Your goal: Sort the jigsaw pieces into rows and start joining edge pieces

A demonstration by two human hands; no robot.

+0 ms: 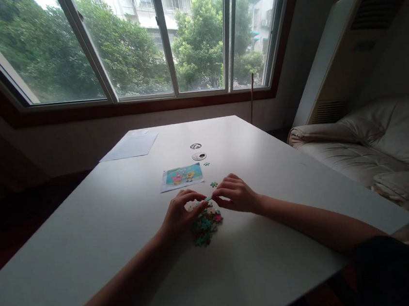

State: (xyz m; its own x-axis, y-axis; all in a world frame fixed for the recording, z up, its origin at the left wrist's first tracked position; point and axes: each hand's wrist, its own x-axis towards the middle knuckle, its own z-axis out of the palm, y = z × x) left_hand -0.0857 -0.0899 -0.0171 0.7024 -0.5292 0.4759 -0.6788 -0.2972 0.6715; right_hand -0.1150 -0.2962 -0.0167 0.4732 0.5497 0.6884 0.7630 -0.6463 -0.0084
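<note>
A small greenish jigsaw piece (208,199) is pinched between the fingertips of my left hand (184,209) and my right hand (235,194), which meet above the table. Right below them lies a loose heap of jigsaw pieces (205,227), mostly green with some pink and pale ones. My left hand hides part of the heap's upper left. Just beyond my right fingers is a separate jigsaw piece (213,184), and farther off lies another lone piece (206,164). A colourful cartoon picture sheet (182,176) rests flat past my left hand.
On the white table (99,232), two round discs (199,156) lie beyond the picture. A white paper sheet (129,145) is at the far left corner. A pale sofa (389,138) stands to the right, and a window (135,48) is behind the table.
</note>
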